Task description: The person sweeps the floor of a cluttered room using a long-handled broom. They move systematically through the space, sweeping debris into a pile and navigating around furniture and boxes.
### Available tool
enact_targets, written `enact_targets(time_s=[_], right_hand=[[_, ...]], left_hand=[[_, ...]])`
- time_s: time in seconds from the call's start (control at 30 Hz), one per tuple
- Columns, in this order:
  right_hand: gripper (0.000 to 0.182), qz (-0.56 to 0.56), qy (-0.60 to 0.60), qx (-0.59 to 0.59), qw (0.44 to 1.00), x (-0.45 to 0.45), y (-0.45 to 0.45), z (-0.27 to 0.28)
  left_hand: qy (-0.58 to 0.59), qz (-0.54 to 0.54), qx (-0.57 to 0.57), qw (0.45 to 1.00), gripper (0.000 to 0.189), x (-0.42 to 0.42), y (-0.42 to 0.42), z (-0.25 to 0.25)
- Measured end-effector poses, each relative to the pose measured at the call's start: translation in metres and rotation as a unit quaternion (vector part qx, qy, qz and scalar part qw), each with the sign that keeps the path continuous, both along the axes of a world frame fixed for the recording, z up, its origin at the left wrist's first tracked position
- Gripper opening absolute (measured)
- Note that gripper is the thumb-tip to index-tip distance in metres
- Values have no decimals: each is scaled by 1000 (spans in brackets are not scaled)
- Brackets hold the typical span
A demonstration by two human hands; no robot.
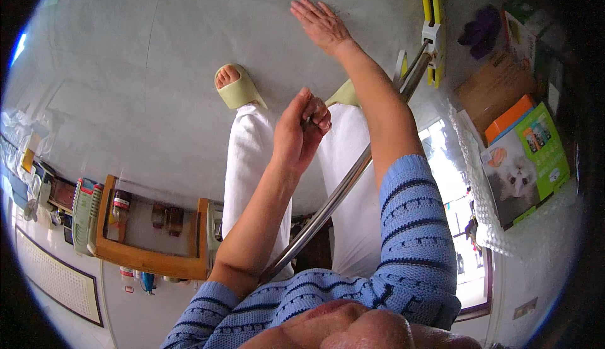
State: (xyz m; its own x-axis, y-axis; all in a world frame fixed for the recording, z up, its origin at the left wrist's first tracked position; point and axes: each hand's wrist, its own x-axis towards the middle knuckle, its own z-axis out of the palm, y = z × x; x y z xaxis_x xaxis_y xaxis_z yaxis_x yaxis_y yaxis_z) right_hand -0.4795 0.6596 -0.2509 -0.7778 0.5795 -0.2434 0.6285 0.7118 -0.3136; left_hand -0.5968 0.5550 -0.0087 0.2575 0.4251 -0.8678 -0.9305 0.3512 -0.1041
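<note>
My left hand [305, 126] is loosely curled with the thumb up, in front of my white trousers [250, 150]. A dark gap shows between its fingers, and no object is plainly seen in it. My right hand [324, 25] reaches out flat over the grey floor [189, 22], palm down, fingers straight. Whether it touches the floor, I cannot tell. A metal mop pole [326, 212] slants across my lap, passing beneath my right forearm and ending hidden by my left arm and body. Its yellow and white mop head [431, 32] lies beyond my right arm.
To the right stand a cardboard box [496, 84], an orange box [509, 118], a green package with a cat picture [513, 176] and a purple item [481, 30]. A wooden-framed shelf [151, 264] holding jars is at left. My left foot wears a pale green slipper [238, 91].
</note>
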Motion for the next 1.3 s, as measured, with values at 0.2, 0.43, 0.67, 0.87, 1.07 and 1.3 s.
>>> enact_targets(time_s=[0.2,0.43,0.67,0.87,1.07,1.3], right_hand=[[48,12,-81,10,997,44,-13,11],[54,-325,19,6,946,45,-1,11],[68,-363,100,-66,924,36,-18,-9],[52,-388,134,-132,902,39,-15,-7],[18,-312,96,-86,941,48,-6,-18],[12,-374,31,-32,926,44,1,-19]], left_hand=[[3,6,-10,1000,32,0,-2,-1],[-1,18,-18,1000,35,7,-3,-1],[-7,21,-41,999,36,6,-4,3],[-1,8,-41,999,36,6,-1,5],[-7,1,-23,1000,37,7,1,9],[3,32,-33,999,35,9,0,6]])
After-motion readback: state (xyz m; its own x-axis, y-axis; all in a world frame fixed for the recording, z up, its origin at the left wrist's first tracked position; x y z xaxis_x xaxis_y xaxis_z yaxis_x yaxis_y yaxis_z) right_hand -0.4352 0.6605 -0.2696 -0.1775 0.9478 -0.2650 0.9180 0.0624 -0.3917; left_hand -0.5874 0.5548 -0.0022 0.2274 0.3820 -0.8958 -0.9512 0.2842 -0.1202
